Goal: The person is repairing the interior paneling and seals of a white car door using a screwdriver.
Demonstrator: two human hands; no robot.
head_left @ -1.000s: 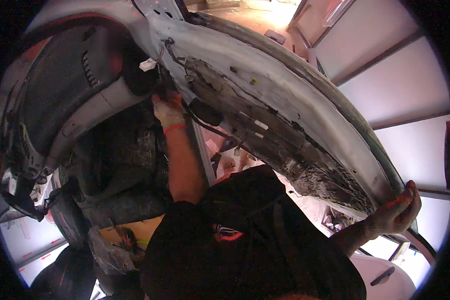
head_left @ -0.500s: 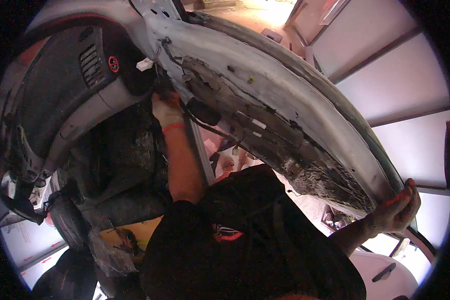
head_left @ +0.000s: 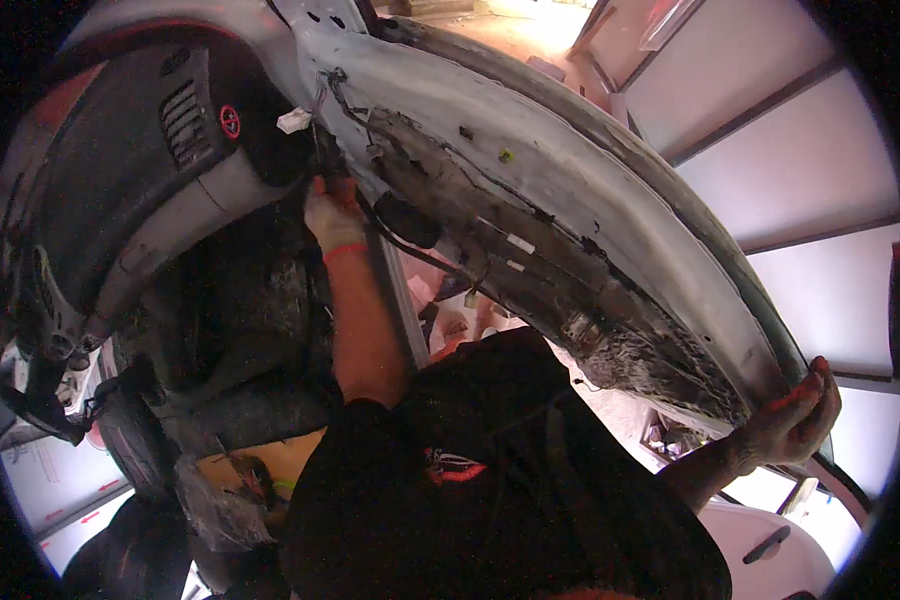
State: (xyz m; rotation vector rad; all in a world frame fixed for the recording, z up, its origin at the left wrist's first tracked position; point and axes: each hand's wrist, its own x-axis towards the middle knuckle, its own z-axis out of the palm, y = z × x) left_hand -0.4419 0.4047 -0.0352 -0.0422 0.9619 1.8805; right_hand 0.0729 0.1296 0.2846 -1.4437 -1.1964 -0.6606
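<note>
A stripped car door point(head_left: 610, 215) stands open across the right side, its pale metal inner frame and dark, grimy middle bare. At the door's far right end, the fingers of my right hand point(head_left: 798, 415) curl round the edge. My left hand point(head_left: 332, 215), with a red band at the wrist, reaches up between the dashboard point(head_left: 185, 190) and the door's hinge end. Its fingers are bent in against the dark door opening; what they grip is hidden. Just above that hand are a white connector point(head_left: 293, 121) and a dark cable point(head_left: 342, 95) running into the door.
A dark footwell point(head_left: 230, 290) lies left of my left arm. On the lower left, a clear plastic bag point(head_left: 215, 505) lies by a yellow-brown sheet point(head_left: 300, 455). Pale wall panels point(head_left: 770, 110) rise beyond the door. A white panel with a dark handle point(head_left: 770, 545) is at lower right.
The fingers of my left hand have shifted slightly, with one fingertip now pointing further up. My right hand stays on the door's edge. The view has moved only a little.
</note>
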